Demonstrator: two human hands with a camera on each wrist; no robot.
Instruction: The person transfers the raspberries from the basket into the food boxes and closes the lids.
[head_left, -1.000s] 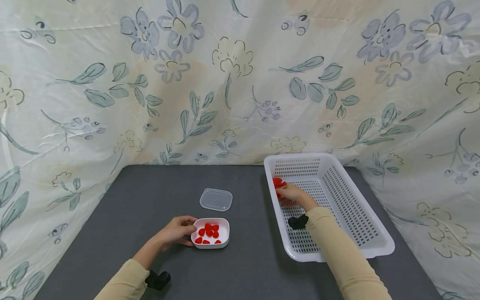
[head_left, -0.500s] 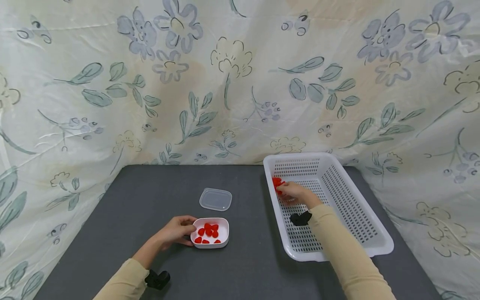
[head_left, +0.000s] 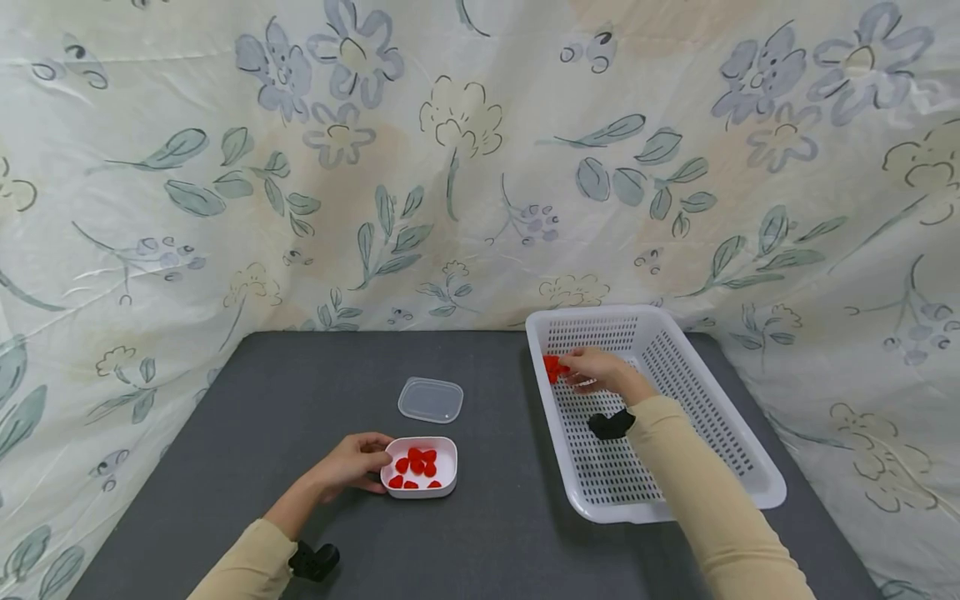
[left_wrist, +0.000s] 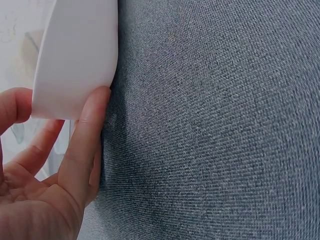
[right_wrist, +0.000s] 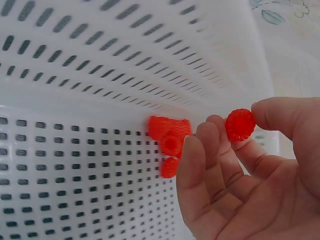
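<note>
Inside the white slotted plastic basket [head_left: 693, 383], the right hand [head_left: 600, 371] pinches one red berry-shaped piece [right_wrist: 240, 125] (several remain there); the left hand [head_left: 352, 462] grips a small white box [head_left: 420, 492], unlidded, seemingly part-filled with more.

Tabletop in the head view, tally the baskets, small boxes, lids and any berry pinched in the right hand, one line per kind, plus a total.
White basket: 1
Small white box: 1
Clear lid: 1
Red berry pinched in the right hand: 1
Total: 4
</note>
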